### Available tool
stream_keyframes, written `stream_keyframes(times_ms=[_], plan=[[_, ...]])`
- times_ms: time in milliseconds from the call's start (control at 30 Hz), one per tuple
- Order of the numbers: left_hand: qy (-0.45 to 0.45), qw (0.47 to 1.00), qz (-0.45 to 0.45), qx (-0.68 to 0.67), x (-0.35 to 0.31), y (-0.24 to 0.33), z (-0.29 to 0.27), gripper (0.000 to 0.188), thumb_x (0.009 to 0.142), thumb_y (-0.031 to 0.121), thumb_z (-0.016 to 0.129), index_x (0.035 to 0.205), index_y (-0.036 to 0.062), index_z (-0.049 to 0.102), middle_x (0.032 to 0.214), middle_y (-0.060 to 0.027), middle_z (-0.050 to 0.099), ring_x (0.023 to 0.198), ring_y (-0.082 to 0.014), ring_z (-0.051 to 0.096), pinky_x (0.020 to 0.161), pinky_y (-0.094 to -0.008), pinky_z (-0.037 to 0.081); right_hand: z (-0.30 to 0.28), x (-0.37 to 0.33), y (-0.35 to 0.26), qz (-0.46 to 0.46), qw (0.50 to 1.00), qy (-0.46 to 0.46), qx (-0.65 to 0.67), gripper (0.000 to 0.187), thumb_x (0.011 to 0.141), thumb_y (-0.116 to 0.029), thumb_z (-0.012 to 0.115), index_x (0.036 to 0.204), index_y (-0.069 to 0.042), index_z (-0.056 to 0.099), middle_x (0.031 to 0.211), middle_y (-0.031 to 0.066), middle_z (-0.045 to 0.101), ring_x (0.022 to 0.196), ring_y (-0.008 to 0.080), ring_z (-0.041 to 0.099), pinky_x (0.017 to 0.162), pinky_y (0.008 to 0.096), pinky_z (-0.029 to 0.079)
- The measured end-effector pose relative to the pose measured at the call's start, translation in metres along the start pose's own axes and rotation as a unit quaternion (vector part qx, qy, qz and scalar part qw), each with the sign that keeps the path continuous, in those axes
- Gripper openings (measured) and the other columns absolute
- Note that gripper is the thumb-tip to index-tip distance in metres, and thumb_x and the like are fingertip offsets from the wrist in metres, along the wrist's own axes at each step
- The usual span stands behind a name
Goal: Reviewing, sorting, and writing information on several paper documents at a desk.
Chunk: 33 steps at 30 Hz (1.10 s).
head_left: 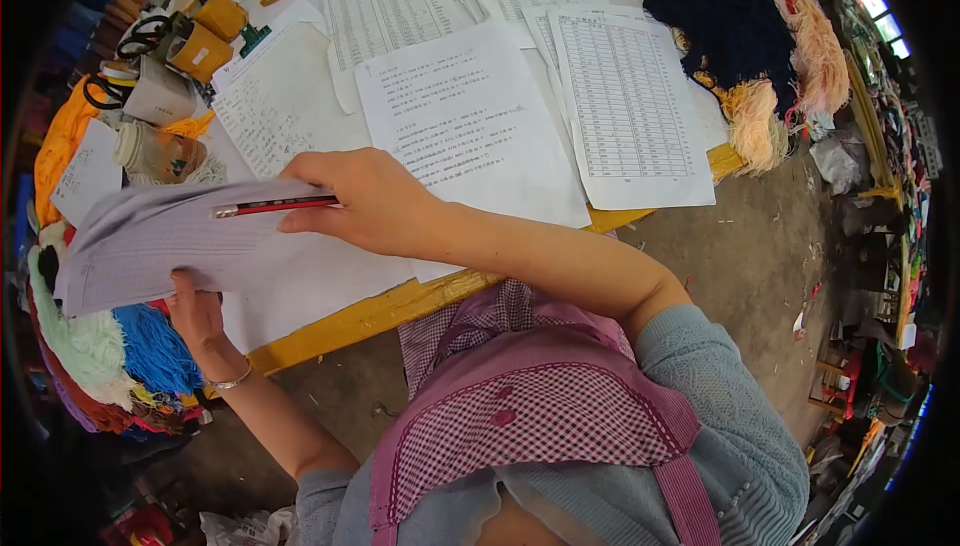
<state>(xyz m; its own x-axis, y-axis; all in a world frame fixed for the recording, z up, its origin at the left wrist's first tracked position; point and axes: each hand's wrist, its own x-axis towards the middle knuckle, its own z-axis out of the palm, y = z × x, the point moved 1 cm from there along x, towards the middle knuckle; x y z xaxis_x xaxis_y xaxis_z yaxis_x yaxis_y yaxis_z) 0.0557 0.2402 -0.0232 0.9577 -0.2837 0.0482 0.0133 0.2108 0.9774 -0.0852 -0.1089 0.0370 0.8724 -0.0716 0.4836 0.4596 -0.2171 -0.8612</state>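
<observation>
Materials around the table (360, 322), its edge scuffed and painted-looking. Above its left part: a sheaf (165, 251) of matt paper; a smooth, glossy pencil (275, 206). At its left end: stranded blue yarn (158, 348). At its right end: matt, fibrous navy yarn (725, 21). Before its near edge: a cloth apron (540, 411), a textured knit sleeve (705, 366), a shiny metallic bracelet (232, 382).

Right forearm (545, 254) angled leftward, fingers (312, 168) bent
</observation>
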Motion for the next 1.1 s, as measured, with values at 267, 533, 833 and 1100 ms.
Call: stream_keyframes(times_ms=[267,533,833,1100], plan=[[0.063,0.995,-0.002,0.083,-0.003,0.000,0.034,0.052,0.096,0.024,0.064,0.138,-0.0014,0.046,0.134,-0.0080,0.054,0.118,-0.0196,0.053,0.106,-0.0333,0.039,-0.003,-0.008,0.007,0.060,0.988,-0.043,-0.134,0.029,0.085,-0.025,0.072,0.101,-0.003,0.062,0.085,0.0157,0.064,0.076,0.0369,0.062,0.067,0.0428,0.050],[0.117,0.992,-0.002,0.038,0.014,0.031,0.081,0.057,0.095,0.021,0.066,0.141,-0.0031,0.043,0.139,-0.0127,0.052,0.122,-0.0224,0.052,0.103,-0.0343,0.043,-0.035,-0.064,0.000,0.060,0.988,-0.018,-0.142,0.029,0.084,-0.020,0.073,0.108,-0.006,0.062,0.099,0.0109,0.059,0.078,0.0311,0.064,0.064,0.0377,0.053],[0.133,0.982,-0.117,0.057,0.034,-0.003,0.099,0.054,0.092,0.018,0.068,0.137,-0.0029,0.048,0.133,-0.0119,0.057,0.118,-0.0217,0.055,0.100,-0.0320,0.045,-0.099,-0.131,-0.029,0.126,0.887,-0.109,-0.431,0.044,0.075,-0.015,0.075,0.114,-0.004,0.060,0.117,0.0074,0.061,0.077,0.0253,0.068,0.061,0.0356,0.056],[0.100,0.982,-0.128,0.094,0.038,-0.018,0.092,0.053,0.094,0.019,0.067,0.137,-0.0043,0.047,0.134,-0.0119,0.057,0.119,-0.0207,0.054,0.101,-0.0306,0.043,-0.099,-0.129,-0.032,0.125,0.816,-0.214,-0.523,0.036,0.075,-0.005,0.063,0.107,0.009,0.059,0.122,0.0203,0.060,0.069,0.0240,0.068,0.055,0.0366,0.055]])
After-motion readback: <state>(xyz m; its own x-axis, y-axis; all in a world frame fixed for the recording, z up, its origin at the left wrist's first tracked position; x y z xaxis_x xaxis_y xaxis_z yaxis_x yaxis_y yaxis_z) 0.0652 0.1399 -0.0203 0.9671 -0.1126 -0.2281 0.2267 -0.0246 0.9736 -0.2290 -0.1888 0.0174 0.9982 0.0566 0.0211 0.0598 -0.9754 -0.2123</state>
